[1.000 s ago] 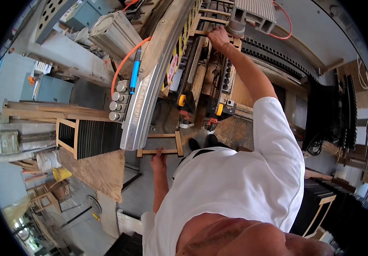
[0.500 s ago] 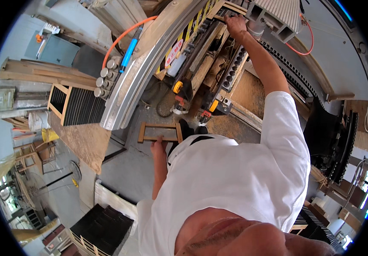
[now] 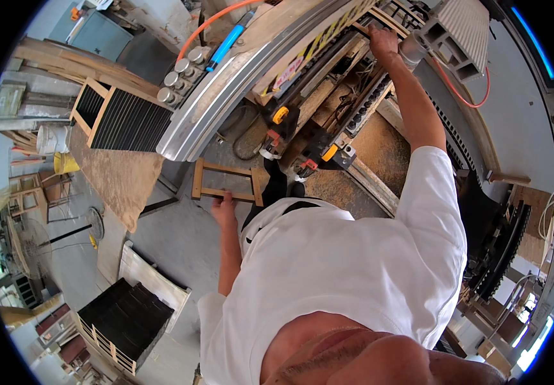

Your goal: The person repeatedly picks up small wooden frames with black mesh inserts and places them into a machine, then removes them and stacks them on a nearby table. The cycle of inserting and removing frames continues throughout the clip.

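Note:
My left hand (image 3: 224, 205) is closed on the long rail of a small rectangular wooden frame (image 3: 229, 169), which hangs in the air left of my legs, with the floor showing through its opening. My right arm reaches forward over a woodworking machine (image 3: 319, 102). At the machine's far end, my right hand (image 3: 384, 43) has its fingers curled over the near side of another wooden frame (image 3: 389, 20). Part of that frame is covered by the hand, and its far side lies close to the edge of the view.
A curved metal-edged beam (image 3: 225, 102) crosses ahead on the left. Slatted dark panels (image 3: 129, 122) stand on a worn board (image 3: 113, 179). A grey ribbed metal block (image 3: 460, 38) hangs near my right hand. Sawdust (image 3: 380, 154) covers the machine bed. Dark stacked pieces (image 3: 126, 317) sit lower left.
The whole view has turned, so the machine sits farther right and lower. My left hand and its frame appear farther left and slightly higher. My right hand stays at the far frame.

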Demonstrator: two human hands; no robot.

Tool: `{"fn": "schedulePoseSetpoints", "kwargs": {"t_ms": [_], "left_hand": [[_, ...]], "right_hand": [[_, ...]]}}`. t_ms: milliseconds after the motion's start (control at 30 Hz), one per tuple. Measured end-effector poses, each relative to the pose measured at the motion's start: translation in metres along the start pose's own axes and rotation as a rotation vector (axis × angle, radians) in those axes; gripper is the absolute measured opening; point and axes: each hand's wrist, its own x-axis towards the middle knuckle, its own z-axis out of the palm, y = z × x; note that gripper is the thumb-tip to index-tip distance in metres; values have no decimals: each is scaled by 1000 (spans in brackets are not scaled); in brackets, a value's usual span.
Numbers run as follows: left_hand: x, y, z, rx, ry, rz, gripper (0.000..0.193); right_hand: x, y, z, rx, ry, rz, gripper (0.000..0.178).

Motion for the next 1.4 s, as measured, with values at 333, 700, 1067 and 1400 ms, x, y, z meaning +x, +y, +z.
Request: {"fn": "schedulePoseSetpoints", "kwargs": {"t_ms": [333,700,1067,1400], "left_hand": [[-57,138,-61,74,20,431,30],[76,367,-167,-313,-76,593,27],[263,482,-113,183,-97,446,31],[185,468,-72,705,11,1269,53]], "right_hand": [[10,0,-7,100,-213,126,23],[-117,-175,-255,1083,480,224,31],[-314,-362,-227,1223,-243,520,29],[-410,-417,-161,1202,-368,660,27]]}}
